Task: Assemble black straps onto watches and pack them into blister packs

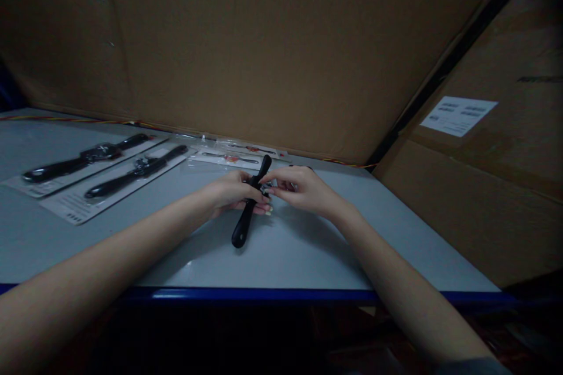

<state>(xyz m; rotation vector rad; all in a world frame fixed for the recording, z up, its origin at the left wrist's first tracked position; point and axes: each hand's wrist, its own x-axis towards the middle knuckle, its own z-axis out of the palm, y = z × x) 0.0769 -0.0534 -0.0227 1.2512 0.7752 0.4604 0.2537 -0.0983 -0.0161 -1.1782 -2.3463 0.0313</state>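
Observation:
A black spokeshave point(243, 226) with two long handles is held slantwise just above the table, one handle toward me and the other pointing away. My left hand point(235, 192) is closed round its middle, thumb on top and fingers underneath. From the right, my right hand point(301, 187) pinches at the small shiny metal part point(265, 188) on the spokeshave's centre. The fingertips hide much of that part, so its exact shape cannot be made out.
Two packaged spokeshaves point(83, 164) point(136, 173) on cards lie at the left. Flatter clear packs point(229, 158) lie behind my hands. A large cardboard sheet point(246, 47) stands at the back, a labelled carton point(488, 146) at the right. The table's blue edge point(255, 295) runs in front.

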